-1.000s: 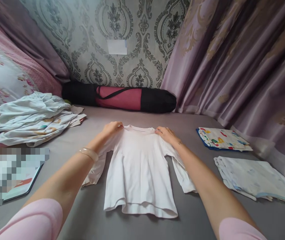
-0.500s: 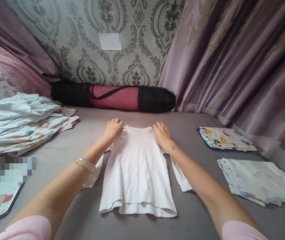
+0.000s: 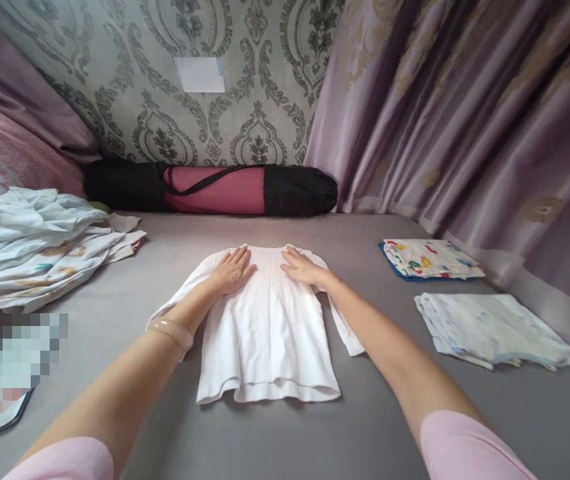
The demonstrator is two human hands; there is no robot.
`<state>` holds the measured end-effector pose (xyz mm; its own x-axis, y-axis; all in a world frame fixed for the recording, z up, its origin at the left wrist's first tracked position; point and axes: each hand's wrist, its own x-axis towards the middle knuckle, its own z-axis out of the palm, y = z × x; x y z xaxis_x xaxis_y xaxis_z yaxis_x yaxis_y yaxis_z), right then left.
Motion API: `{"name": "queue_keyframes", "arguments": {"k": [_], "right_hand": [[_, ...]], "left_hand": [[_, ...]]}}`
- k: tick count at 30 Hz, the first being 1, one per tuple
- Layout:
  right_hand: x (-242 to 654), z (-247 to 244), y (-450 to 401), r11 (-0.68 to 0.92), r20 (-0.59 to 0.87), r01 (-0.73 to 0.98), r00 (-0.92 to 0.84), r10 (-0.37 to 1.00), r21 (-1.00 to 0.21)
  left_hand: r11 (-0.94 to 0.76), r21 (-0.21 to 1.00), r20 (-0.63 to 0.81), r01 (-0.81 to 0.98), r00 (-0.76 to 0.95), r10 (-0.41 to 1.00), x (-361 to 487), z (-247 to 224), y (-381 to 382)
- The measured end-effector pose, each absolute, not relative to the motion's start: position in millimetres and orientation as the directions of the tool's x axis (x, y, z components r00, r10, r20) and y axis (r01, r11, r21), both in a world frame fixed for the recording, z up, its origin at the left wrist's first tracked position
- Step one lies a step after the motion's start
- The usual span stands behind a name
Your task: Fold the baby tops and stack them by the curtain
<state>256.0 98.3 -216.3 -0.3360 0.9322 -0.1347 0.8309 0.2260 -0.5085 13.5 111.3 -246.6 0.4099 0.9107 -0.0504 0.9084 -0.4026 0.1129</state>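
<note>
A white long-sleeved shirt lies spread on the grey bed sheet, its collar away from me and its hem toward me. My left hand rests flat on the shirt's upper left part, fingers stretched out near the shoulder. On the other side of the collar, my right hand presses on the upper right part with its fingers extended and somewhat apart. Both sleeves angle outward and down, partly covered by my forearms. The hem is slightly wavy.
Folded patterned clothes and a folded pale garment lie at the right. A loose heap of clothes is at the left, above a pixelated object. A black and pink rolled bag lies along the wall, beside the curtain.
Both hands have shifted from the shirt's shoulder edges inward onto its upper front, and the fingers have flattened out. The view has moved slightly to the right.
</note>
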Motion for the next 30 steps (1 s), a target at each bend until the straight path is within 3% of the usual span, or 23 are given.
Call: {"name": "queue_keyframes", "arguments": {"k": [4,6,8,11,14,16,18,20,22,26,28,30], "right_hand": [[302,-185,81,0.089,0.048,0.621,-0.082,0.995,-0.778],[331,-171,57,-0.064,-0.043,0.570,0.051,0.998,-0.819],[357,-159,30,-0.233,-0.204,0.572,0.115,0.972,-0.786],[377,-153,-2,-0.375,-0.429,0.646,0.081,0.900,-0.665],[377,-158,-12,-0.354,-0.592,0.792,-0.012,0.806,-0.498],[373,-164,-11,-0.268,-0.611,0.888,-0.019,0.791,-0.374],[370,-168,-9,-0.198,-0.579,0.939,-0.002,0.816,-0.282],[369,-166,-10,-0.165,-0.501,0.952,0.015,0.865,-0.257],[368,-159,-14,-0.138,-0.329,0.952,0.042,0.943,-0.273],[359,-138,-28,-0.027,-0.003,0.948,0.028,1.000,-0.316],[353,-131,-32,0.079,-0.015,0.926,-0.091,0.996,-0.369],[350,-129,-32,0.187,-0.122,0.853,-0.279,0.953,-0.487]], "left_hand": [[-0.427,-0.022,0.036,0.904,0.428,0.903,19,-233,101],[-0.439,-0.072,0.086,0.896,0.444,0.892,27,-222,95],[-0.475,-0.041,0.086,0.879,0.477,0.875,42,-209,87],[-0.589,0.184,0.020,0.787,0.596,0.803,76,-191,69],[-0.633,0.381,0.000,0.674,0.685,0.729,117,-180,46],[-0.593,0.457,0.002,0.663,0.666,0.746,145,-178,30],[-0.441,0.603,-0.053,0.665,0.584,0.810,170,-178,15],[-0.123,0.799,-0.219,0.588,0.475,0.853,192,-181,2],[0.217,0.896,-0.373,0.386,0.394,0.840,210,-185,-8],[0.568,0.820,-0.517,-0.063,0.341,0.785,228,-192,-18],[0.645,0.735,-0.560,-0.210,0.348,0.752,230,-195,-18],[0.662,0.666,-0.555,-0.345,0.364,0.748,230,-197,-17]]}}
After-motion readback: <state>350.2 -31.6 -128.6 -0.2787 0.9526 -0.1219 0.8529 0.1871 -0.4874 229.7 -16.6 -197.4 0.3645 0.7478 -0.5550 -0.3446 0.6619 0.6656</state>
